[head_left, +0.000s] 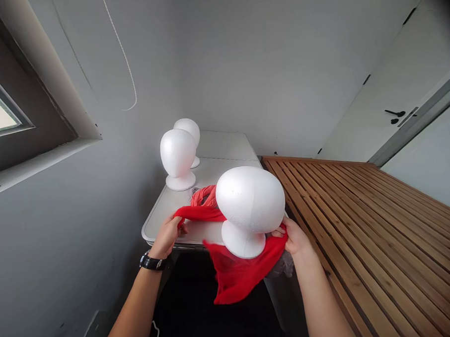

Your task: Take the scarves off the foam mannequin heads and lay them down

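Observation:
A white foam mannequin head (250,197) stands on its round base at the near edge of the table. A red scarf (244,277) passes behind it, and one end hangs down over the table's front edge. To the left of the head, my left hand (169,235) is closed on one part of the scarf, pulling that stretch out sideways. On the other side, my right hand (293,235) grips the scarf close against the head's lower right. Some of its fingers are hidden behind the head and the cloth.
Two more white foam heads, one nearer (178,153) and one behind it (189,128), stand at the table's left side. A coral cloth (204,195) lies behind the red scarf on the white table (160,211). Slatted wood (361,207) runs along the right; a wall borders the left.

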`<state>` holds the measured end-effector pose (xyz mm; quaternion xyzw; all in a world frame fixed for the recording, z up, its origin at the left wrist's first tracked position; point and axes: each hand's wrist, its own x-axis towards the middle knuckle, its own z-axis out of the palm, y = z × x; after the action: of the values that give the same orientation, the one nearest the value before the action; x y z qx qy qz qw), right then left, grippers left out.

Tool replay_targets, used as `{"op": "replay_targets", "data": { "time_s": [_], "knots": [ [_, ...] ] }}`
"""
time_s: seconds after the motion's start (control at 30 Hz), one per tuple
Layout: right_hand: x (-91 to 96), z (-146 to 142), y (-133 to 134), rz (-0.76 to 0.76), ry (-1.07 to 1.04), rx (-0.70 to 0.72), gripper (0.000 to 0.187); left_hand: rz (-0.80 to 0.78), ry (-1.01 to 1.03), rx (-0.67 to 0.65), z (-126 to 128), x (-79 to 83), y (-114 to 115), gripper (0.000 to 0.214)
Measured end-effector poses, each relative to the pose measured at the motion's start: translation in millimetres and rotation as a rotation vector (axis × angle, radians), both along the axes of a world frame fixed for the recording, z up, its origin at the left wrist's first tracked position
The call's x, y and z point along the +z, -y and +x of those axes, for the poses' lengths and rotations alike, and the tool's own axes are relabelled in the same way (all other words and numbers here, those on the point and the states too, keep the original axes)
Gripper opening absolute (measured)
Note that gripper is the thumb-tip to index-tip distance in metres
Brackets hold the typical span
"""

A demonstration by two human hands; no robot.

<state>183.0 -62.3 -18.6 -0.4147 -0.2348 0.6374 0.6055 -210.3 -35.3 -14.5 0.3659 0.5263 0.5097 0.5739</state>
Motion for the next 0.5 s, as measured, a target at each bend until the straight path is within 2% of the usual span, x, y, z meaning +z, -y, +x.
{"op": "replay_targets", "data": {
  "time_s": [0.1,0.17,0.23,0.3,0.37,0.43,0.5],
  "knots": [
    [10.3,7.4,-8.3,-0.013,0.053,0.036,0.052,0.034,0.028,-0.087,-0.2,12.0,-0.7,0.034],
    [26.1,20.3,-19.6,-0.020,0.089,0.063,0.045,0.080,0.093,-0.163,-1.5,29.5,-4.4,0.043],
    [49.7,37.8,-35.6,-0.004,0.127,0.083,0.039,0.149,0.161,-0.199,-1.7,54.3,-12.3,0.055],
    [77.0,55.4,-54.9,0.082,0.170,0.080,0.045,0.262,0.191,-0.178,0.2,80.4,-25.2,0.061],
    [100.4,67.3,-74.7,0.219,0.215,0.035,0.052,0.405,0.146,-0.133,4.0,98.7,-42.5,0.057],
    [113.2,68.8,-91.4,0.285,0.349,-0.020,0.051,0.526,-0.030,-0.070,8.7,101.5,-61.6,0.050],
    [113.1,60.1,-101.6,0.255,0.542,-0.029,0.049,0.579,-0.328,-0.031,13.5,87.0,-77.6,0.046]
  ]
}}
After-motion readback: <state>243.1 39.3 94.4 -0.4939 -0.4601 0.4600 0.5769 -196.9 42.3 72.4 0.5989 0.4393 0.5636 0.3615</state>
